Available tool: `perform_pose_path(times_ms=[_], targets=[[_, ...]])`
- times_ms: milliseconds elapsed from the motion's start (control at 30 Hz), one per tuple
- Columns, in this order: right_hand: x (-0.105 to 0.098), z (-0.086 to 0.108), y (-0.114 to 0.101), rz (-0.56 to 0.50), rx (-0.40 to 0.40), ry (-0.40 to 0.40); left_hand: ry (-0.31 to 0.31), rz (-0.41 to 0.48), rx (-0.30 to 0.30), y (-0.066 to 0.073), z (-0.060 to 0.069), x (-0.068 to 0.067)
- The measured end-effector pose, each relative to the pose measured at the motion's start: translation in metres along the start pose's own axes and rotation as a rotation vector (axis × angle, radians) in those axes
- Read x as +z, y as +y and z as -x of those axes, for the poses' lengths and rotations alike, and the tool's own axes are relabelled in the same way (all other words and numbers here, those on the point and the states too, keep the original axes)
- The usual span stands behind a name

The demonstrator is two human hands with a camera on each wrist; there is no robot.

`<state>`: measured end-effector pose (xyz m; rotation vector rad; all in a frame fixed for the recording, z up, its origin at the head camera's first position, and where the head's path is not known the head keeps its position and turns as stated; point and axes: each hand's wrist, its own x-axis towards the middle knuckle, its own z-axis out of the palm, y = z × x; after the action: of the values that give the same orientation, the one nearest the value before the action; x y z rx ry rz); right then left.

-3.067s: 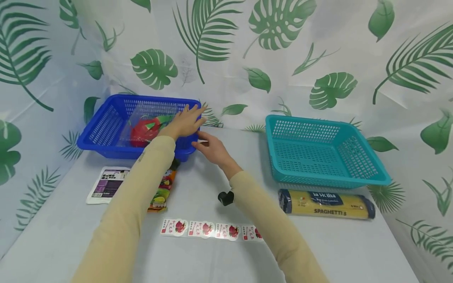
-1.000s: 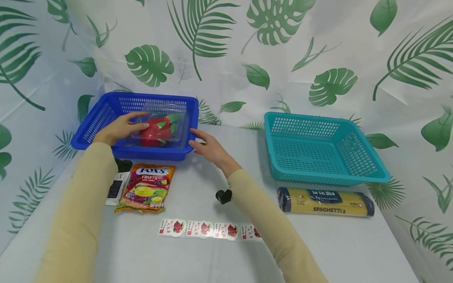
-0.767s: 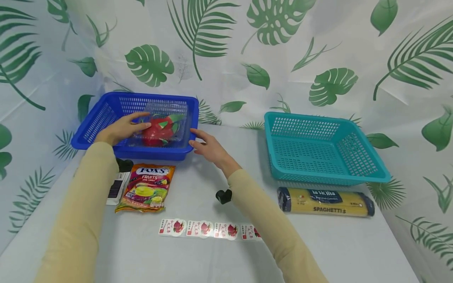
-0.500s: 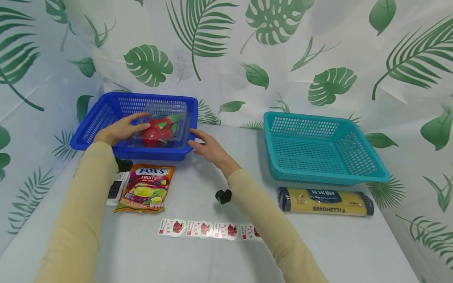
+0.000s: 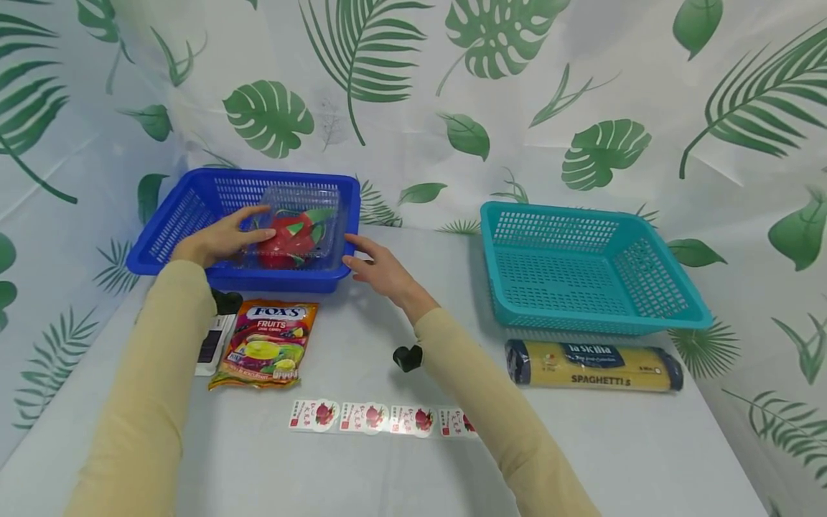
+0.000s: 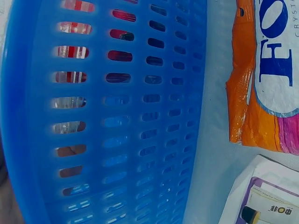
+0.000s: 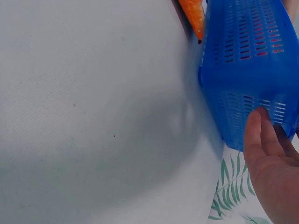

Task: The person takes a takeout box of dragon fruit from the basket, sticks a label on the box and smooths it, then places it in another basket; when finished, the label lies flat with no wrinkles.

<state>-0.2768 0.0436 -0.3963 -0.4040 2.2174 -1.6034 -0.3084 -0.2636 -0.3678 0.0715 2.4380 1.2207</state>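
In the head view, a blue plastic basket (image 5: 284,281) stands at the back left. A clear plastic box (image 5: 302,195) lies toward its right end, with a red and green dragon fruit (image 5: 287,239) inside. My left hand (image 5: 216,235) reaches over the basket's front rim, its fingers and thumb extended against the box's left side. My right hand (image 5: 381,271) is at the basket's right end, fingertips touching the outside; the right wrist view shows the thumb (image 7: 253,126) on the end wall. The left wrist view mostly shows the basket's slotted wall (image 6: 131,112), hiding most of the left hand.
A Fox's candy bag (image 5: 266,345) and a partly hidden white-purple pack (image 5: 209,348) lie before the blue basket. A strip of dragon fruit stickers (image 5: 375,418) lies near the front. At right stand a teal basket (image 5: 581,316) and a spaghetti pack (image 5: 594,365).
My left hand has left the blue basket's right end for the box's left side. The box has shifted right inside the basket. My right hand has stayed at the basket's end.
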Motion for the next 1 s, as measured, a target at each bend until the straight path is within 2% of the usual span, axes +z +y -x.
perform_pose_path(times_ms=[300,600,1000], targets=[[0.001,-0.0005,0.0001,0.0,-0.004,-0.006,0.005,-0.034,0.008,-0.0057,-0.0012,-0.0007],[0.0004,0.0018,-0.003,0.018,0.012,0.003,-0.011,-0.038,0.041,-0.0043,0.001,-0.0007],[0.0,0.0024,-0.004,0.037,0.024,-0.001,0.006,-0.034,0.045,-0.0067,0.0009,-0.0004]])
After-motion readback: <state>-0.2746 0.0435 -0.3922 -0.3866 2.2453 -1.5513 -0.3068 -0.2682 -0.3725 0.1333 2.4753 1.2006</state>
